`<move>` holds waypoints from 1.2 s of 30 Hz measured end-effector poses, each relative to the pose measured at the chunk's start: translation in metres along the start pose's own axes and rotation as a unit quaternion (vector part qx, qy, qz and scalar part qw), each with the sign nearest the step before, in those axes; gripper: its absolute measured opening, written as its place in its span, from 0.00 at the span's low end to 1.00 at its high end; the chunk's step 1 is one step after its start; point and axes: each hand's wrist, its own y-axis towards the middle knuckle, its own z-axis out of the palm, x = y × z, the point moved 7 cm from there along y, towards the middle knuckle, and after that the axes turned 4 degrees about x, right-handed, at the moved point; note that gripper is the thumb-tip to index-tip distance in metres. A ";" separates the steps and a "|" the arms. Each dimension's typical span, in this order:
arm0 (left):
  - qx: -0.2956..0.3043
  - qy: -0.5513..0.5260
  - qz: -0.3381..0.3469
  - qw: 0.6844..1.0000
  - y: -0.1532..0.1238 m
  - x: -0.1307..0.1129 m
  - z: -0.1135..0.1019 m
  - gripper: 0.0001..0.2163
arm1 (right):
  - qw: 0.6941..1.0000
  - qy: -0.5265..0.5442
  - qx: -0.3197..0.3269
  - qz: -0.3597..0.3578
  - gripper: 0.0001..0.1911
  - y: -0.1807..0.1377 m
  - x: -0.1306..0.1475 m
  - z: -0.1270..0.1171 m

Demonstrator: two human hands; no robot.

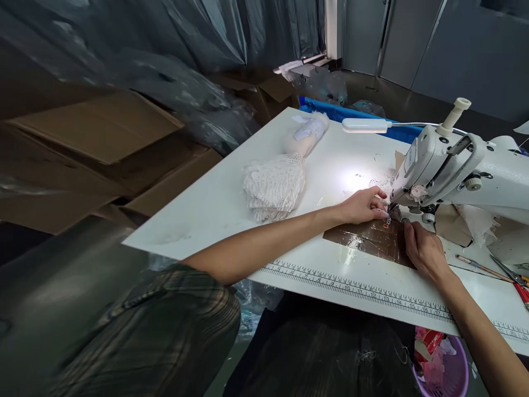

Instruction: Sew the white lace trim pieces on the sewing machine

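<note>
My left hand (pixel 362 206) is by the needle of a white sewing machine (pixel 430 165). Its thumb and fingers pinch a small piece of white lace (pixel 382 214), partly hidden by the fingers. On the other side of the needle, my right hand (pixel 424 248) has curled fingers with the tips close to the presser foot; what they hold, if anything, is hidden. Both hands rest over a brown glossy sheet (pixel 363 240) on the white table (pixel 206 215). Further left lies a stacked bundle of white lace (pixel 275 184).
A lamp (pixel 366 125) lights the needle area. Scissors (pixel 510 270) and a thin stick-like tool (pixel 483 267) lie at right. A printed ruler (pixel 347 285) runs along the front edge. Below is a purple basket (pixel 458 366); cardboard boxes (pixel 99 127) stand at left.
</note>
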 end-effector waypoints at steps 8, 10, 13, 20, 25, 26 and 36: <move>0.021 -0.043 0.055 0.997 0.008 0.010 -0.003 0.15 | 0.995 -0.094 -0.019 -0.002 0.34 0.020 0.002 0.016; 0.020 -0.026 0.049 0.998 0.008 0.012 -0.003 0.16 | 0.994 -0.110 -0.006 0.001 0.32 0.022 0.005 0.018; 0.024 0.004 0.061 0.998 0.008 0.012 -0.002 0.17 | 0.992 -0.122 -0.010 -0.025 0.31 0.026 0.014 0.014; 0.008 0.064 0.073 0.995 0.006 0.006 -0.002 0.18 | 0.985 -0.150 -0.046 -0.065 0.31 0.032 0.025 0.012; 0.005 0.044 -0.028 0.999 0.005 0.007 -0.001 0.23 | 0.984 -0.161 -0.063 -0.046 0.30 0.030 0.022 0.015; 0.003 0.019 -0.032 0.999 0.005 0.007 -0.001 0.24 | 0.984 -0.160 -0.064 -0.044 0.30 0.030 0.022 0.015; -0.001 -0.026 -0.019 0.999 0.005 0.010 0.001 0.28 | 0.985 -0.135 -0.098 -0.043 0.23 0.034 0.026 0.016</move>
